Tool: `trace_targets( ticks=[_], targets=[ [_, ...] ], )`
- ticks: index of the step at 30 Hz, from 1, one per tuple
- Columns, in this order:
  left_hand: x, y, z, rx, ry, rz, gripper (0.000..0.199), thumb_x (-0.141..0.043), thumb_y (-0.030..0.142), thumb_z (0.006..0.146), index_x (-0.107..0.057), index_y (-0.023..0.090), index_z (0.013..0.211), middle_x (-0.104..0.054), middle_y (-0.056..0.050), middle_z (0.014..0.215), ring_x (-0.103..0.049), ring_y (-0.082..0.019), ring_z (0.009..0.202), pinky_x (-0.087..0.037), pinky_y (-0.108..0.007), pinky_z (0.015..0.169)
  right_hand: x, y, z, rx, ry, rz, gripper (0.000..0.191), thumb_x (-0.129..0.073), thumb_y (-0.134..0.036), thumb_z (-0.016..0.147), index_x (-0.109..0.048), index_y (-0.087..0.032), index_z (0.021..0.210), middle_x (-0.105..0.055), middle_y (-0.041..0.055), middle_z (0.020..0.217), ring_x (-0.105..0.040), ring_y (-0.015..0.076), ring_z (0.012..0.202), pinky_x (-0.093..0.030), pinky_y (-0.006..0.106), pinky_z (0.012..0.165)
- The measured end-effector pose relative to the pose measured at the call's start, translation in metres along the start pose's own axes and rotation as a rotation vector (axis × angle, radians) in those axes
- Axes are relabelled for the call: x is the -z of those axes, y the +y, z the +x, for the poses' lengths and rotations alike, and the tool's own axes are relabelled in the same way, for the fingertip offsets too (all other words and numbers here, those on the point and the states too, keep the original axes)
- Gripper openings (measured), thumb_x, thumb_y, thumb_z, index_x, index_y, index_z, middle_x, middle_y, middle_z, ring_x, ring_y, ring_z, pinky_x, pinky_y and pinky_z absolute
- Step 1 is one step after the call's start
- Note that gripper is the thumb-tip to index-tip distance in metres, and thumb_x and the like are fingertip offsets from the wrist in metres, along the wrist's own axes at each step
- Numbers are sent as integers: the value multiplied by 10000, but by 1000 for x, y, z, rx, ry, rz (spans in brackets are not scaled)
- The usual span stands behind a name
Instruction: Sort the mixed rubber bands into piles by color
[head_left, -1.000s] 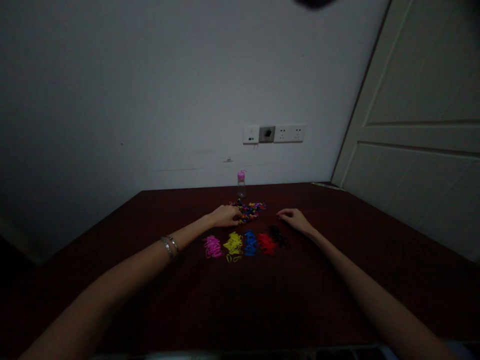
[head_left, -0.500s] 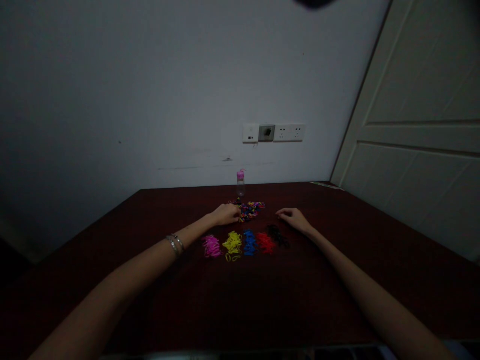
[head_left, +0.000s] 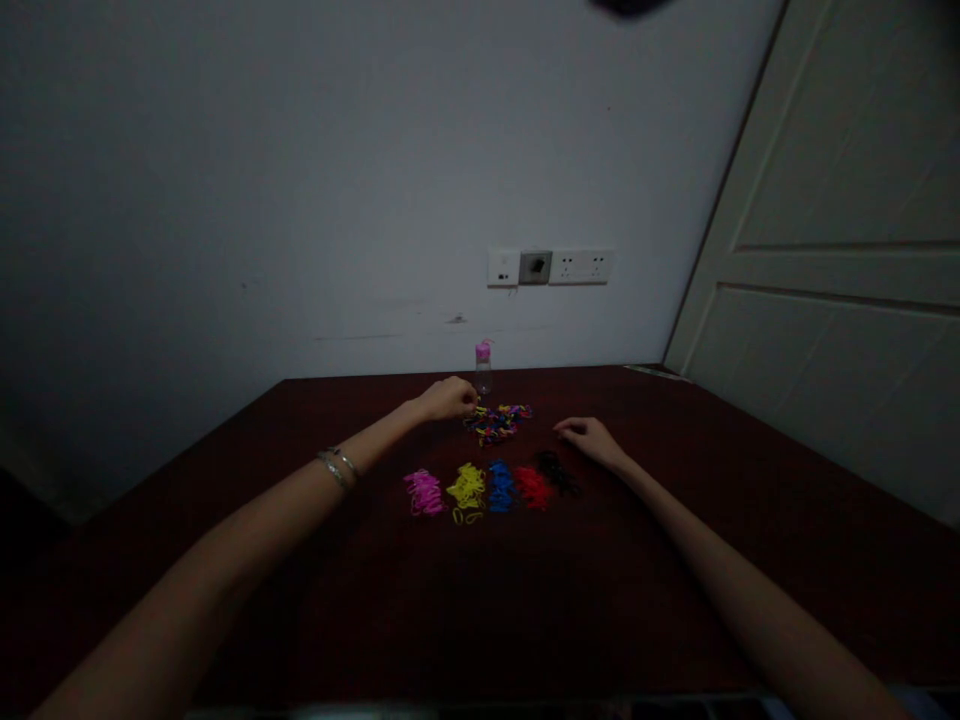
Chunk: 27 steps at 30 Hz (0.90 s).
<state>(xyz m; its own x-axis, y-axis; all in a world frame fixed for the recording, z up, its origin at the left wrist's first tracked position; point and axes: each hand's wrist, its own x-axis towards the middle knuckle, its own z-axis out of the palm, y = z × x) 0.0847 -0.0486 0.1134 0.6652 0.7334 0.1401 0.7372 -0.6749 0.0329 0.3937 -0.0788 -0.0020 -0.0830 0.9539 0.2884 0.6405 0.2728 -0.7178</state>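
A mixed heap of coloured bands (head_left: 499, 422) lies near the back of the dark red table. My left hand (head_left: 453, 398) is closed at the heap's upper left edge; whatever its fingertips pinch is too small to name. To the right of the heap, my right hand (head_left: 587, 438) rests on the table, its fingers drawn together with nothing visible in them. Nearer to me lie separate piles: pink bands (head_left: 425, 493), yellow bands (head_left: 468, 486), blue bands (head_left: 501, 486), red bands (head_left: 532, 487) and black bands (head_left: 556, 472).
Behind the heap stands a clear bottle (head_left: 484, 376) with a pink cap. The table (head_left: 480, 610) meets a pale wall with a row of sockets (head_left: 581, 266). A white panelled door (head_left: 840, 260) is at the right.
My left hand has lifted slightly up and away from the heap, uncovering its left part. My right hand has stayed in place.
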Motion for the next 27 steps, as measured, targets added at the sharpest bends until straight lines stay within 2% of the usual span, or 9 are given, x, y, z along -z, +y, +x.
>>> trace_targets(
  ticks=[5, 9, 14, 21, 24, 27],
  targets=[
    [20, 1, -12, 9, -25, -88, 231, -541, 201, 737, -721, 160, 877, -699, -42, 871, -600, -144, 766, -393, -200, 648, -1, 5, 1, 15, 11, 13, 247, -529, -247, 707, -718, -167, 846, -719, 53, 888, -643, 208, 854, -471, 307, 811],
    [22, 5, -23, -19, -44, -116, 205, -557, 190, 706, -727, 165, 818, -697, -35, 810, -598, -136, 726, -395, -202, 638, -2, 8, 3, 4, 10, 20, 244, -530, -257, 712, -718, -177, 846, -721, 43, 872, -645, 202, 842, -473, 303, 799],
    [6, 12, -41, -37, -135, -137, 156, -585, 174, 664, -723, 179, 736, -677, -13, 712, -582, -119, 644, -368, -185, 547, -1, 11, 3, 9, 8, 15, 240, -542, -273, 704, -720, -186, 841, -720, 43, 890, -646, 214, 854, -476, 310, 796],
    [-22, 17, -63, 32, -253, -338, 122, -627, 158, 627, -717, 161, 710, -634, 7, 621, -539, -87, 562, -363, -159, 510, 0, 10, 4, 2, 9, 8, 220, -550, -252, 703, -724, -195, 824, -723, 45, 893, -649, 222, 866, -473, 329, 822],
    [-31, 6, -60, 69, -236, -470, 166, -651, 206, 628, -718, 137, 764, -583, 19, 563, -501, -79, 524, -348, -167, 493, 0, 10, 3, 0, 6, 5, 220, -549, -250, 701, -723, -192, 822, -722, 43, 893, -647, 222, 872, -470, 331, 834],
    [-40, -18, -51, 207, -141, -580, 237, -637, 231, 644, -708, 121, 841, -551, 26, 542, -474, -81, 504, -340, -182, 479, -1, 10, 4, 5, 9, 14, 221, -546, -247, 702, -721, -187, 821, -721, 50, 896, -646, 222, 866, -472, 334, 836]
  ],
)
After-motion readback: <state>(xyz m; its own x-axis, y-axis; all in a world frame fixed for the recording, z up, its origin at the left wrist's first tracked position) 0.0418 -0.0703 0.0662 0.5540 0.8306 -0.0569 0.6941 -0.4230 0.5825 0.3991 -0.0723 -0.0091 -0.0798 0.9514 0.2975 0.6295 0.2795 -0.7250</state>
